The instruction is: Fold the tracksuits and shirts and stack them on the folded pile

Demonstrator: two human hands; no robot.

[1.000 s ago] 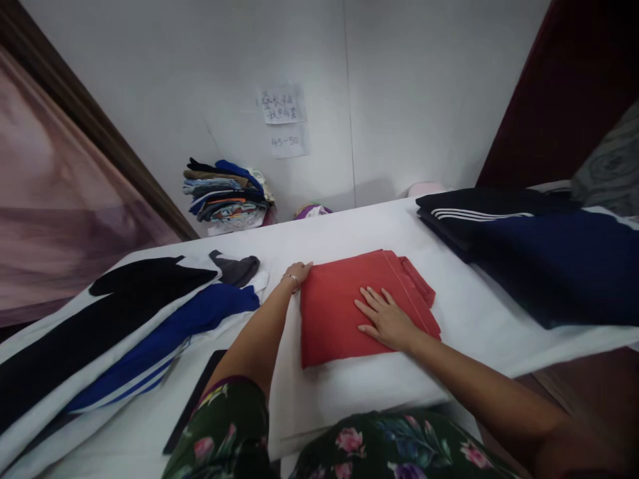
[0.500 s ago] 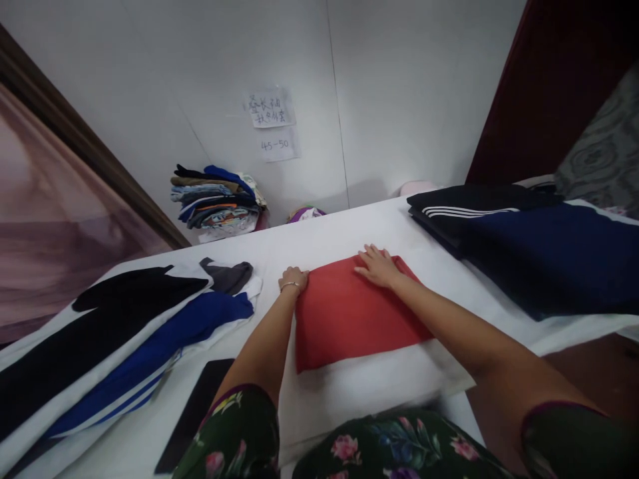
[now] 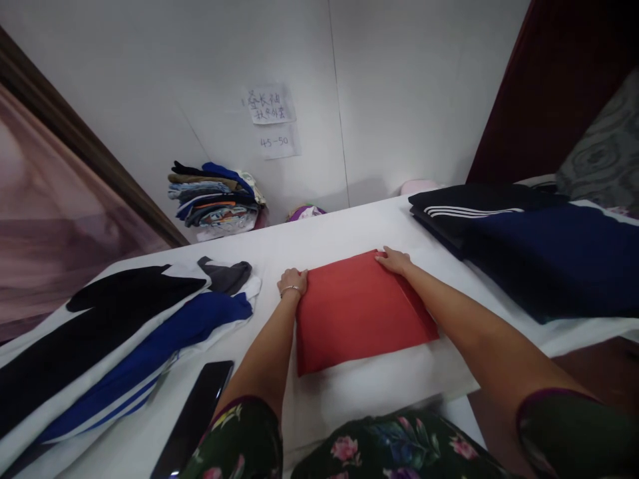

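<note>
A folded red garment [image 3: 359, 313] lies flat on the table in front of me, with white cloth [image 3: 389, 379] showing below its near edge. At the far left corner, my left hand [image 3: 292, 282] has its fingers curled and closed on the garment's edge; a thin bracelet circles the wrist. The far right corner is pinched by my right hand [image 3: 394, 259], whose thumb lies over the red cloth. Whether the white cloth belongs to the same garment I cannot tell.
Black, white and blue clothes [image 3: 150, 346] lie spread at left, near a flat dark phone-like object [image 3: 197, 412]. Dark folded clothes [image 3: 544, 246] are piled at right. Beyond the white table [image 3: 279, 239] stands a stack of folded clothes [image 3: 217, 199] by the wall.
My right hand has moved from lying spread on the red garment to its far right corner and closed there. My left hand stays at the left corner.
</note>
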